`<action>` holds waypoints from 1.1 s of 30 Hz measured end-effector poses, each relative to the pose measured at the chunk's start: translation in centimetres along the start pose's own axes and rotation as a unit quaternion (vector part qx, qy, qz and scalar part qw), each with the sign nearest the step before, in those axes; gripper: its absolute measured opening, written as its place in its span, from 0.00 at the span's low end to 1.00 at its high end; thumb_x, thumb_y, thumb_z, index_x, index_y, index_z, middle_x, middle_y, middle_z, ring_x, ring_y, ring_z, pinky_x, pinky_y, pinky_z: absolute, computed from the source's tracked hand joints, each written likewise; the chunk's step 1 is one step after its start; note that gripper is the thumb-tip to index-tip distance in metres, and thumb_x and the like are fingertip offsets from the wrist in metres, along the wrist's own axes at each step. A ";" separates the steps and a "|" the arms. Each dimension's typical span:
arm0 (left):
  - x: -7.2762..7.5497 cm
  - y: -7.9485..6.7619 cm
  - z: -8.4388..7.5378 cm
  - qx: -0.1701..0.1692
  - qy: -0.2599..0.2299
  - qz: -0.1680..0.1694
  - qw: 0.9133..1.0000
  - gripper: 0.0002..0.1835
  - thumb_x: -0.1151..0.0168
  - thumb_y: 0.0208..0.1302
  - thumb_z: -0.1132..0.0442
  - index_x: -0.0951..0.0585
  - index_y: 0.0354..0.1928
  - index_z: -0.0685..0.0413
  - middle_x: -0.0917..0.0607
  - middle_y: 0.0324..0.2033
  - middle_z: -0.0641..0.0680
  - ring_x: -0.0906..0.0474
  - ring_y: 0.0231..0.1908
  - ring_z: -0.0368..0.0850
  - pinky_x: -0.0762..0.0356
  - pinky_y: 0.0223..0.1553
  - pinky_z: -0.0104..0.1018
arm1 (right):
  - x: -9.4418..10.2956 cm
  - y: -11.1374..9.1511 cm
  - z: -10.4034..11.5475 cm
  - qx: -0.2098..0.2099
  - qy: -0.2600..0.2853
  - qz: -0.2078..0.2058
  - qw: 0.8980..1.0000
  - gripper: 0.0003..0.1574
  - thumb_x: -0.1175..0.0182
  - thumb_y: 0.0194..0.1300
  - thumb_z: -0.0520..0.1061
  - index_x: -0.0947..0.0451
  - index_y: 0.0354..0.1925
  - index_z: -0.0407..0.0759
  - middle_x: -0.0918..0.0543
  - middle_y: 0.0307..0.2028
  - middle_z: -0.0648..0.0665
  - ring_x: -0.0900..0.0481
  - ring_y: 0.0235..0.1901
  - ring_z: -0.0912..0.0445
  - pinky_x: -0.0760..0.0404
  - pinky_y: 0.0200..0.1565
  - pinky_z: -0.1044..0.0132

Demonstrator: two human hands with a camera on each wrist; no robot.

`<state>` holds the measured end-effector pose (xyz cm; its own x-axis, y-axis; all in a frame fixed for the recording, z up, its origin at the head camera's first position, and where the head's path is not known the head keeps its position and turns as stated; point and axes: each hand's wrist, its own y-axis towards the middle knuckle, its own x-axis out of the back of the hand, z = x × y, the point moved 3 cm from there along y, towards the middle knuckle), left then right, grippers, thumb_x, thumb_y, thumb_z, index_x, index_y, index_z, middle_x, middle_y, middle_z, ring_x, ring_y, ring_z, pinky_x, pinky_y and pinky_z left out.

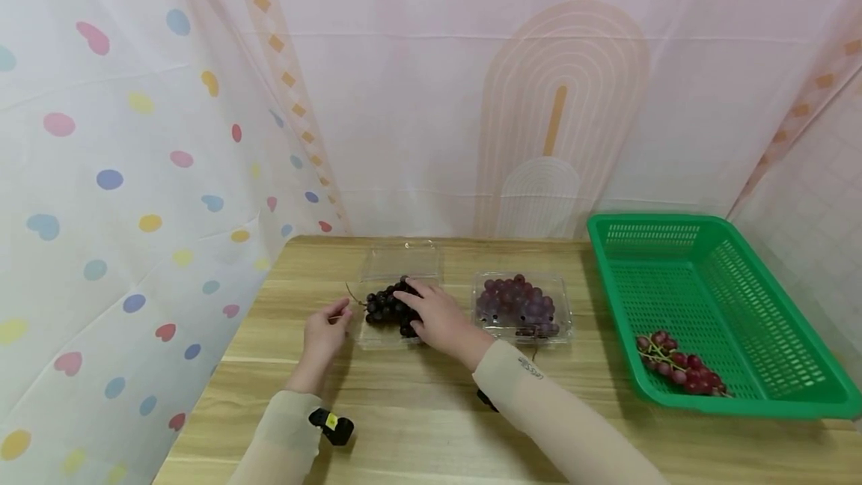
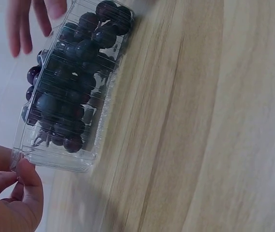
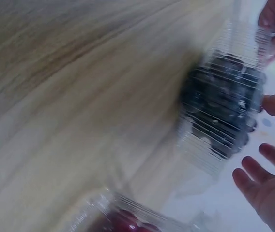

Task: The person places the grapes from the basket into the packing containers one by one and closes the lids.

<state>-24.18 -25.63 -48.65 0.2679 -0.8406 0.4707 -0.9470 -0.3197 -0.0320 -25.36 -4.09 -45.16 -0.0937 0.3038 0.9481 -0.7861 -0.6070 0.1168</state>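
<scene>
A bunch of black grapes [image 1: 384, 306] lies in a clear plastic box [image 2: 62, 160], its thin stem poking out over the left side. My left hand [image 1: 326, 331] pinches the box's rim at the left end, thumb against fingers, as the left wrist view shows. Over the grapes my right hand [image 1: 439, 318] is spread, fingers extended; in the right wrist view its fingertips [image 3: 246, 181] are apart, with one finger at the edge of the bunch. The box's clear lid [image 1: 402, 260] is folded back behind it.
Right of that box stands another clear box [image 1: 567, 324] holding purple-red grapes [image 1: 517, 299]. A green plastic basket [image 1: 747, 305] occupies the table's right side, with a bunch of red grapes [image 1: 680, 369] in its near left corner. Patterned curtains hang behind the wooden table [image 1: 417, 425].
</scene>
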 end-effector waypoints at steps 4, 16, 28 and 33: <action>0.0 0.0 0.0 0.001 0.001 0.002 1.000 0.19 0.45 0.67 0.69 0.26 0.59 0.66 0.21 0.46 0.65 0.23 0.42 0.56 0.26 0.26 0.21 | 1.8 -0.8 -0.1 0.000 0.005 -0.021 1.000 0.38 0.40 0.65 0.45 0.41 0.70 0.55 0.44 0.72 0.45 0.40 0.68 0.47 0.27 0.60 0.56; 0.0 0.0 -0.1 -0.003 -0.004 0.001 1.000 0.18 0.46 0.67 0.69 0.25 0.58 0.66 0.21 0.45 0.65 0.22 0.42 0.56 0.23 0.28 0.25 | 7.4 -2.2 -1.7 -0.048 0.019 -0.054 0.997 0.38 0.37 0.62 0.46 0.38 0.68 0.53 0.41 0.70 0.43 0.26 0.57 0.46 0.19 0.43 0.59; -0.1 0.1 0.0 -0.003 -0.004 0.007 1.000 0.19 0.46 0.67 0.69 0.26 0.59 0.66 0.21 0.46 0.66 0.22 0.42 0.56 0.25 0.27 0.23 | 11.9 -4.2 -4.5 -0.067 0.018 -0.045 0.997 0.41 0.36 0.61 0.46 0.39 0.69 0.52 0.39 0.69 0.40 0.38 0.66 0.41 0.31 0.62 0.48; -0.1 0.1 0.0 0.000 -0.009 0.008 1.000 0.19 0.47 0.68 0.69 0.26 0.59 0.66 0.22 0.46 0.65 0.23 0.44 0.58 0.22 0.29 0.26 | 13.6 -5.5 -5.6 -0.058 0.003 -0.052 0.997 0.40 0.35 0.61 0.46 0.38 0.69 0.50 0.37 0.68 0.39 0.36 0.65 0.41 0.32 0.62 0.47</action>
<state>-24.32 -25.62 -48.71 0.2552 -0.8535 0.4544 -0.9512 -0.3058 -0.0402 -25.71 7.47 -34.57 -0.0113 0.3646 0.9311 -0.8571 -0.4831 0.1788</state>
